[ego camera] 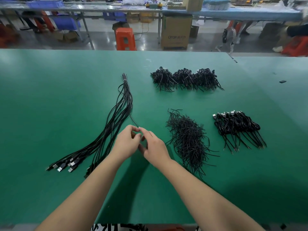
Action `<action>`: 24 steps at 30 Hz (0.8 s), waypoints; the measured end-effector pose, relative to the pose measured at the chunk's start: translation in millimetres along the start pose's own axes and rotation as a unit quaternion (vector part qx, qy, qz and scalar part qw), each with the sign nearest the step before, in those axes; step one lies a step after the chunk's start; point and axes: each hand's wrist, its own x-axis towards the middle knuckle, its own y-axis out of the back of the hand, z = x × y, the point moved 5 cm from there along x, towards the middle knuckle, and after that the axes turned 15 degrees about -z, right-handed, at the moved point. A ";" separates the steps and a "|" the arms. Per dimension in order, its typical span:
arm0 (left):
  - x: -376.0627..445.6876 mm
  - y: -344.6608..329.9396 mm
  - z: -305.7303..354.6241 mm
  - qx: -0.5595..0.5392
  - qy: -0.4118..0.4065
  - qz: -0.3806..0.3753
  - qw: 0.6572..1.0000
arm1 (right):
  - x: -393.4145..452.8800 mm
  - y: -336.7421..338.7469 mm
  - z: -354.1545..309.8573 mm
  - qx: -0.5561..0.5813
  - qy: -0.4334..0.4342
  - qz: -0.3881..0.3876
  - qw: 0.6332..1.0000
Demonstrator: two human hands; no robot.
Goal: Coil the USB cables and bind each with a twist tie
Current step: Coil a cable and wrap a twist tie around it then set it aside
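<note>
USB cables [115, 117] lie in one long bunch on the green surface [50, 97], left of the hands, running from plugs near the person up to a tied end far away; one cable [133, 120] leaves the bunch and comes down to the fingertips. The left hand [126, 142] and right hand [154, 147] meet above the surface with fingers curled, and both seem to pinch this cable's thin end, the left hand nearer the bunch. Twist ties [188, 139] sit in a pile just right of the right hand, and coiled cables [238, 127] lie farther right.
</note>
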 end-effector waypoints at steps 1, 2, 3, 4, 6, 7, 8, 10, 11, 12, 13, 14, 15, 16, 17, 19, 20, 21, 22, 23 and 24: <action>-0.7 0.7 1.5 -0.028 0.003 0.023 0.999 | 5.1 5.1 -2.5 0.013 0.005 -0.009 1.000; -1.6 2.2 3.7 -0.049 0.003 0.045 0.998 | 9.7 10.3 -5.4 0.025 0.010 -0.012 1.000; -2.1 4.4 6.8 -0.064 -0.002 0.064 0.996 | 13.9 14.9 -7.7 0.039 0.015 -0.011 0.999; -2.8 6.8 10.2 -0.070 -0.010 0.079 0.994 | 17.0 19.0 -8.8 0.051 0.014 -0.008 0.999; -4.8 12.1 17.1 -0.064 -0.031 0.104 0.992 | 20.9 25.1 -8.8 0.059 0.007 -0.002 0.998; -6.0 14.8 20.0 -0.053 -0.041 0.121 0.990 | 21.8 27.4 -8.4 0.055 0.006 -0.004 0.998; -7.7 17.9 22.4 -0.042 -0.052 0.145 0.987 | 22.5 29.6 -8.5 0.053 0.008 -0.009 0.998; -11.0 25.2 23.9 -0.042 -0.065 0.198 0.977 | 24.4 34.5 -9.1 0.090 -0.001 -0.030 0.996; -11.0 27.4 23.1 -0.048 -0.072 0.211 0.974 | 25.3 38.1 -9.2 0.131 -0.015 -0.037 0.991; -9.1 27.8 23.4 -0.034 -0.089 0.208 0.973 | 26.2 42.7 -9.2 0.169 -0.032 -0.040 0.984; -5.8 25.6 25.8 0.007 -0.117 0.187 0.975 | 26.6 48.0 -10.0 0.199 -0.044 -0.039 0.978; -1.5 20.1 28.6 0.060 -0.148 0.149 0.976 | 26.2 54.2 -11.7 0.216 -0.049 -0.032 0.975; 2.8 12.2 30.7 0.099 -0.175 0.100 0.975 | 25.4 60.7 -13.5 0.230 -0.049 -0.020 0.972; 6.5 3.8 32.0 0.112 -0.191 0.050 0.974 | 24.2 67.2 -14.5 0.239 -0.046 -0.008 0.970; 9.5 -3.3 32.4 0.103 -0.197 0.008 0.975 | 23.3 73.0 -15.4 0.242 -0.044 0.004 0.969; 14.5 -11.9 31.2 0.061 -0.197 -0.022 0.978 | 22.2 82.3 -14.0 0.248 -0.051 0.017 0.967; 16.5 -13.4 30.3 0.051 -0.195 -0.015 0.979 | 21.6 86.0 -12.1 0.265 -0.057 0.021 0.962; 18.0 -14.0 29.1 0.054 -0.190 -0.005 0.980 | 20.7 90.2 -9.9 0.297 -0.064 0.026 0.952; 19.7 -14.9 27.2 0.063 -0.181 -0.001 0.981 | 20.0 94.8 -7.0 0.345 -0.065 0.032 0.936; 21.7 -16.0 24.0 0.076 -0.169 -0.003 0.983 | 19.4 99.9 -4.0 0.400 -0.060 0.036 0.914; 23.6 -17.0 19.0 0.093 -0.151 -0.008 0.984 | 18.9 104.9 -1.1 0.447 -0.051 0.039 0.892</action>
